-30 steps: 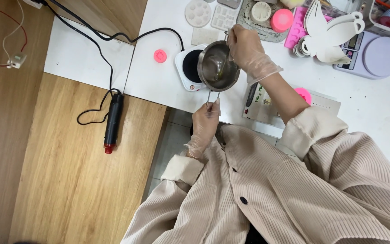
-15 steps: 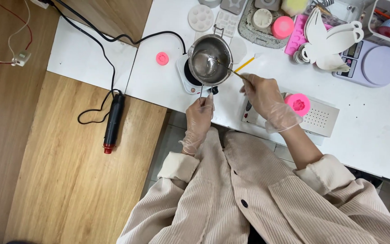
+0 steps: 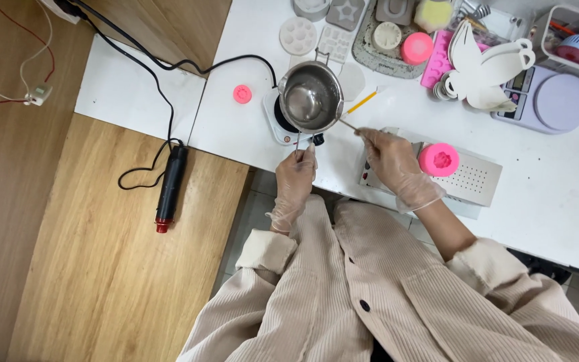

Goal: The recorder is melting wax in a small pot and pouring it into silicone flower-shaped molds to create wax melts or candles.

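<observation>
Her gloved left hand [image 3: 295, 175] pinches the handle of one steel melting pot [image 3: 311, 97], which sits on a small white hotplate [image 3: 277, 119] on the worktop [image 3: 557, 194]. Her right hand [image 3: 388, 153] pinches one thin stirring stick [image 3: 347, 123] beside the pot's rim. Two round pink moulds [image 3: 439, 159] sit nearby, and one grey scale [image 3: 547, 97].

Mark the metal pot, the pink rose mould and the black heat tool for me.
metal pot [image 3: 311, 98]: head view, on its inner bottom.
pink rose mould [image 3: 438, 159]: head view, on its top face.
black heat tool [image 3: 169, 186]: head view, on the middle of its barrel.
</observation>
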